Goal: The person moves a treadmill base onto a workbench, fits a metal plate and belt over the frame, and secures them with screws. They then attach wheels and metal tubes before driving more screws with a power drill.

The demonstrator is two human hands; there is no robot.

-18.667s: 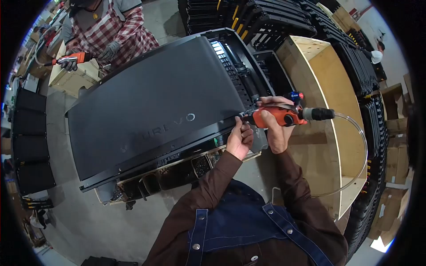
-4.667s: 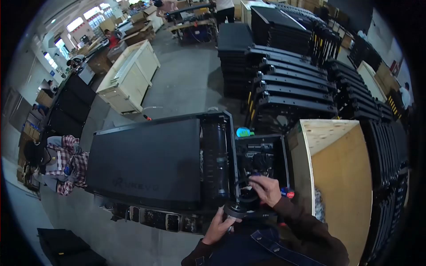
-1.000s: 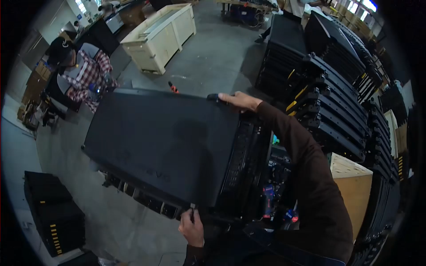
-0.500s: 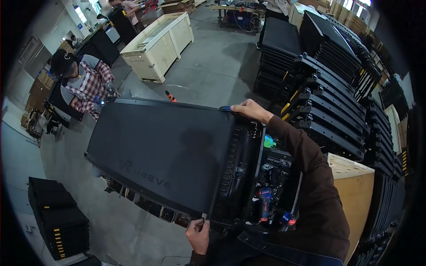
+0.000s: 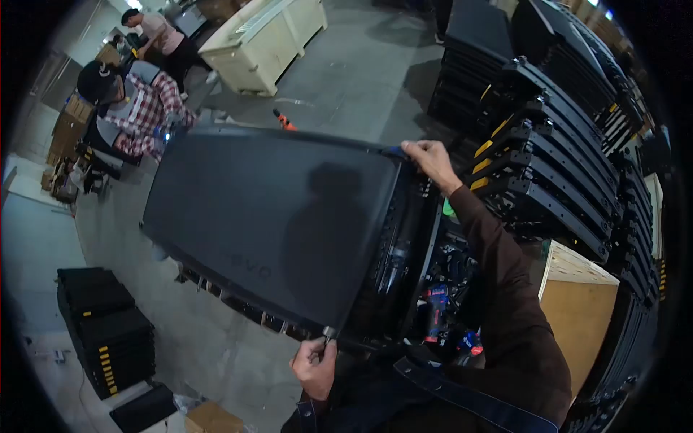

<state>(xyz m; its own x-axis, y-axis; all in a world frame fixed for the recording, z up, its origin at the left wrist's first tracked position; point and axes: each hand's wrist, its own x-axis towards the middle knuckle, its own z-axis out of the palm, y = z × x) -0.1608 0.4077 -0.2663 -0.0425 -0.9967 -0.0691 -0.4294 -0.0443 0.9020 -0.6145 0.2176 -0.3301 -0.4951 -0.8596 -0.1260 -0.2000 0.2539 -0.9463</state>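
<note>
A large black panel (image 5: pixel 245 195) with raised lettering lies in front of me over a dark frame with rollers or bars (image 5: pixel 390 267) at its right end. My right hand (image 5: pixel 433 164) grips the panel's far right corner, fingers closed over it beside a small blue piece (image 5: pixel 395 151). At the near right corner, my left hand (image 5: pixel 315 369) pinches a small silver metal piece (image 5: pixel 329 332) against or just beside the panel's edge. What lies under the panel is mostly hidden.
Power tools (image 5: pixel 436 312) lie in a dark bin at my right. Beyond stand stacked black metal frames (image 5: pixel 548 151) and a wooden crate (image 5: pixel 581 310). A co-worker in a checked shirt (image 5: pixel 148 108) is at the panel's far left end. Black panels (image 5: pixel 108 325) are stacked at lower left.
My view has shifted and turned slightly. The panel's right end looks raised and its lettering shows less. Both hands keep their hold at its two right corners. Another person shows more at upper left.
</note>
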